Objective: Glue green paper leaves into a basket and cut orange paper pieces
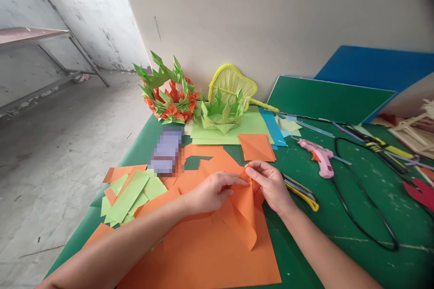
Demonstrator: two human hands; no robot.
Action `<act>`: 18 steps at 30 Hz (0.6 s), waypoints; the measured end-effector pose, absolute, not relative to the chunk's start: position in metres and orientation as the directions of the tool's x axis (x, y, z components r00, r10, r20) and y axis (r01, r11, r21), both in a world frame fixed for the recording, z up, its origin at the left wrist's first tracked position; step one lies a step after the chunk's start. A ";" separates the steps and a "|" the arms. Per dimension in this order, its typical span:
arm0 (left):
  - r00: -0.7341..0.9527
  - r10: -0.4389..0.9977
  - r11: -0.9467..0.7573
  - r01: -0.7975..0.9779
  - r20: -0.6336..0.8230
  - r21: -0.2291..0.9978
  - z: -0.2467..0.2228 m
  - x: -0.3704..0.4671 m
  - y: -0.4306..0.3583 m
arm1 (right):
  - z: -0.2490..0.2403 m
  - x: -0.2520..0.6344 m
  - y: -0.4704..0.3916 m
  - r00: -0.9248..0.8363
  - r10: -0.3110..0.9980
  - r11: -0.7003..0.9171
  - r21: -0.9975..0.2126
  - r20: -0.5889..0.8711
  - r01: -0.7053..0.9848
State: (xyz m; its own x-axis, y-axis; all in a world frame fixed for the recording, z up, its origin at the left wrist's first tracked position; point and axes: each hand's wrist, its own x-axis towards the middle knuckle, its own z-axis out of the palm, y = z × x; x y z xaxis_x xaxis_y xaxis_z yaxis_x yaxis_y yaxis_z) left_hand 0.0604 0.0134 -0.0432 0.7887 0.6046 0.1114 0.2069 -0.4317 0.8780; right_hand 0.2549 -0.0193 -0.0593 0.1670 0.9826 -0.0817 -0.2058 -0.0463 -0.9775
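A sheet of orange paper [242, 216], partly folded, stands raised with its lower corner curling toward me. My right hand [269, 185] pinches its upper edge between thumb and fingers. From the left, my left hand [215, 189] reaches its stretched fingers against the paper's fold, the thumb apart from them. Beneath both hands lies a large orange sheet [217, 257], with more orange pieces around it. Just beyond my right hand rests a small stack of orange squares [257, 146].
Green paper scraps [127, 198] lie left, near a blurred purple object [167, 151]. Behind stand an orange-green folded-paper ring [172, 110], a green paper crown [222, 119] and a yellow fan-shaped piece [232, 83]. A utility knife [301, 192] and pink glue gun [320, 156] with black cord lie right.
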 end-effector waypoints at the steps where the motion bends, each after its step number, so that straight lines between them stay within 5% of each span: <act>1: 0.789 0.602 -0.435 0.201 0.118 0.878 -0.043 0.060 0.013 | -0.059 0.255 -0.020 0.148 0.985 -0.051 -0.973 -0.086 -0.223; 8: 0.804 0.565 -0.515 0.165 0.188 0.841 -0.043 0.061 0.013 | -0.051 0.253 -0.021 0.101 0.990 -0.065 -0.945 -0.103 -0.321; 18: 0.828 0.545 -0.455 0.159 0.133 0.876 -0.039 0.061 0.013 | -0.048 0.254 -0.021 0.090 0.996 0.005 -0.981 -0.013 -0.194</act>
State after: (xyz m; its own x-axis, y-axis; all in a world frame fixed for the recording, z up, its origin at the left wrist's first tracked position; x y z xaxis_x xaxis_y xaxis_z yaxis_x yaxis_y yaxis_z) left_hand 0.0613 0.0134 -0.0389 0.8282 0.5445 0.1325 0.1592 -0.4554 0.8759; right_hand 0.2538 -0.0209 -0.0485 0.0900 0.9959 -0.0126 -0.1942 0.0052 -0.9810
